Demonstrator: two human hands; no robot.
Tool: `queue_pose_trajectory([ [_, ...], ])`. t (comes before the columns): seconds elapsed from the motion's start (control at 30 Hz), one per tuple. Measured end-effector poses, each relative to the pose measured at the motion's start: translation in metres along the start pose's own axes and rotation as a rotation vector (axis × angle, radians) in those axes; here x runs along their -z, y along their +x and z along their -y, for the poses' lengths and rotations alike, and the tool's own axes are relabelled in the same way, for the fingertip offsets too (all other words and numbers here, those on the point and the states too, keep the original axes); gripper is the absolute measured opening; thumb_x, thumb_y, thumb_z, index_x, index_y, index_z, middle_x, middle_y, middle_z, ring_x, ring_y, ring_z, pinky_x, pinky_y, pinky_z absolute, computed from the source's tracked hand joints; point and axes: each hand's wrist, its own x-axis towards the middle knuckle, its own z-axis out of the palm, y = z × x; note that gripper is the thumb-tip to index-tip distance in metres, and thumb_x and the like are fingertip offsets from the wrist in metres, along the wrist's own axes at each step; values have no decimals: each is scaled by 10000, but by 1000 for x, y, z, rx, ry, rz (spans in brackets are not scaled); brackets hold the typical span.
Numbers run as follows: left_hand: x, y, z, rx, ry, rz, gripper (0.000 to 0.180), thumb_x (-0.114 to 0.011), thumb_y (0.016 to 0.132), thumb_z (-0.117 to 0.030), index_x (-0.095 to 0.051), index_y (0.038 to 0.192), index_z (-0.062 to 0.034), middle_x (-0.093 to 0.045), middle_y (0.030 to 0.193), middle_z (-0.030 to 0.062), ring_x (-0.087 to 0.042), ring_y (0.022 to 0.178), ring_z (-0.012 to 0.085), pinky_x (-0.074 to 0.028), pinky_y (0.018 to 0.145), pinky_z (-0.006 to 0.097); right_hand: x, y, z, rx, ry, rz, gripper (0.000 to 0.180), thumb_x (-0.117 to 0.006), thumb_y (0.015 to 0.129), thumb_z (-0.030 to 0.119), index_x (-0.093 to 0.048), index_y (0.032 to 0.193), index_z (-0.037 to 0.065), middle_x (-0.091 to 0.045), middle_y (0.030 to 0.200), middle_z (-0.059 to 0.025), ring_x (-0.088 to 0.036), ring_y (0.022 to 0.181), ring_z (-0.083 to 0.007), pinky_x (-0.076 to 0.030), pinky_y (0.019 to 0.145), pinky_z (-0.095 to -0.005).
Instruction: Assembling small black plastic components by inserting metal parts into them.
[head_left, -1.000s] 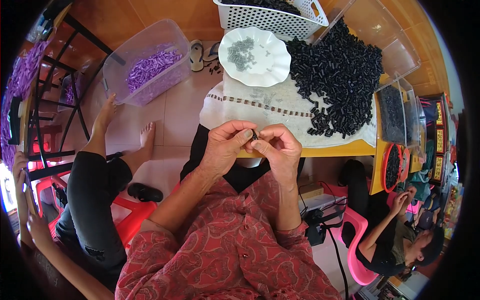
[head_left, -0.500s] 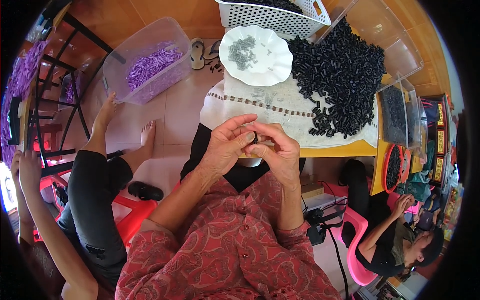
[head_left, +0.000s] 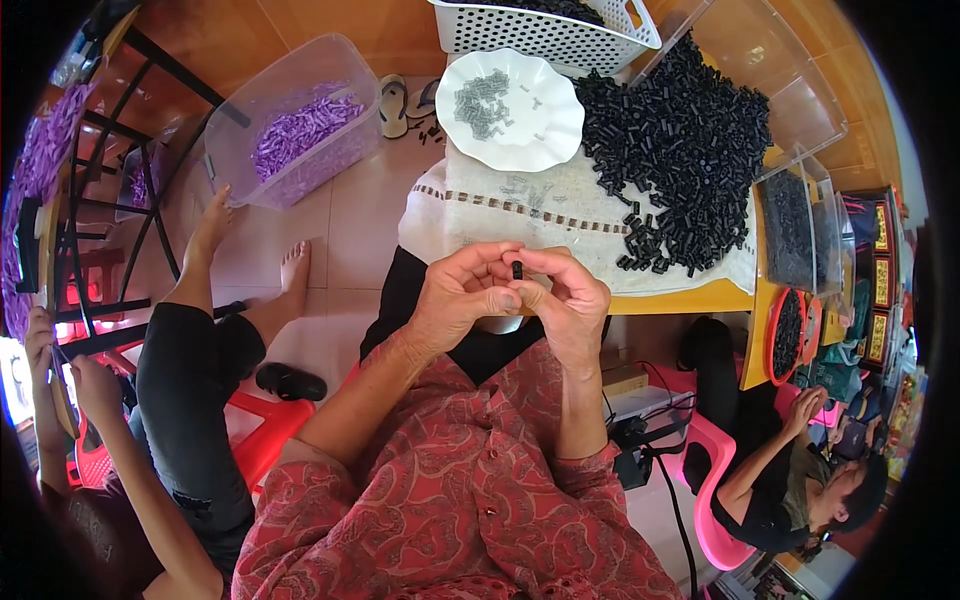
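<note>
**A:** ok what's going on at the fingers?

**B:** both hands meet mid-frame. left hand (head_left: 462, 298) and right hand (head_left: 568, 300) pinch 1 small black piece (head_left: 517, 270) between thumb + fingertips, tips pressed together around it, other fingers curled in. piece sticks up just above the fingertips, held over the near table edge.

**A:** and around that?

**B:** at 12 o'clock from the hands, 1 white cloth (head_left: 470, 210) on the table. further at 12, 1 white scalloped plate (head_left: 545, 130) w/ a small heap of grey bits (head_left: 482, 100), too many to count. at 1 o'clock, 1 big pile of black pieces (head_left: 680, 150), touching the plate's right rim. beyond the plate, 1 white mesh basket (head_left: 540, 30) at the top edge.

**A:** bins?

**B:** 1 clear tub w/ purple bits (head_left: 300, 130) on the floor at 10 o'clock. clear boxes of black pieces (head_left: 795, 225) at 2–3 o'clock, count unclear. 1 round red bowl of black pieces (head_left: 788, 335) at 3.

**A:** other ppl?

**B:** 2. one seated at 8–9 o'clock, bare feet (head_left: 250, 250) on the tiles. other person (head_left: 800, 470) at 4 o'clock, by a pink chair (head_left: 715, 490).
</note>
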Motion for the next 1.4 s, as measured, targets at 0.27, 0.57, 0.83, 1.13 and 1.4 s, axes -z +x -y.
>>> queue_pose_trajectory([
  [0.27, 0, 0, 1, -19, 16, -11, 475, -687, 815, 19, -530, 1263, 5, -639, 992, 79, -626, 881, 125, -525, 811, 259, -1, -3, 2, -89, 79, -48, 248, -683, 792, -87, -644, 1032, -37, -655, 983, -99, -654, 832, -133, -564, 721, -234],
  [0.57, -12, 0, -11, -1, 25, 67, 538, -659, 842, 13, -464, 1343, -9, -633, 1002, 90, -625, 894, 145, -518, 824, 278, 2, -3, 3, 73, -1, -18, 307, -677, 783, -104, -631, 1077, -29, -637, 1045, -105, -625, 929, -137, -541, 731, -230],
  [0.83, -15, 0, -9, 49, -16, -20, 421, -528, 950, -61, -453, 1361, -18, -635, 987, 73, -598, 787, 109, -515, 754, 262, 2, -7, 6, -5, 33, -15, 403, -685, 747, -122, -630, 1127, 0, -638, 1068, -78, -588, 928, -123, -516, 803, -240],
  [1.13, -13, 3, -1, 28, 42, -110, 345, -540, 942, -44, -532, 1286, -12, -653, 966, 76, -615, 780, 106, -530, 700, 243, 5, -7, 7, 70, -177, 3, 440, -701, 743, -84, -635, 1158, 44, -647, 1044, -56, -594, 899, -126, -513, 802, -239],
  [1.4, -12, 9, -5, 80, -55, -212, 246, -573, 920, -33, -607, 1159, 11, -665, 954, 102, -648, 764, 151, -563, 691, 297, 19, -16, 2, 84, -390, -131, 305, -661, 809, -45, -628, 1108, 1, -650, 996, -102, -632, 877, -153, -494, 774, -245],
])
